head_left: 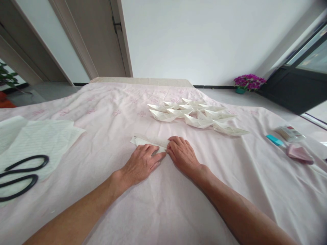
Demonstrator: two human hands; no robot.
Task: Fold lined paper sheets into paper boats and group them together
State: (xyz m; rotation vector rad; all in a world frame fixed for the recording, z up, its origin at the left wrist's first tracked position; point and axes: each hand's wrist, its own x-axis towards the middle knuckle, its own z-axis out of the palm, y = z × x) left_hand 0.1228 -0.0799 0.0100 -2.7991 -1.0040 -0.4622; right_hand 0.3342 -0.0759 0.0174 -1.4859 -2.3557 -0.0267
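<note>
A folded piece of white paper (pixel 146 141) lies flat on the pink cloth (pixel 163 197) in front of me. My left hand (pixel 141 162) lies on its near edge with the fingers stretched out flat, pressing it down. My right hand (pixel 182 153) rests on the paper's right end, fingers curled down onto it. The two hands touch at the fingertips. Part of the paper is hidden under both hands.
Several folded white paper boats (pixel 196 114) sit in a cluster farther back. Lined paper sheets (pixel 38 139) and black scissors (pixel 20 175) lie at the left. At the right are a teal object (pixel 274 140), a small packet (pixel 290 132) and a pink item (pixel 298 153).
</note>
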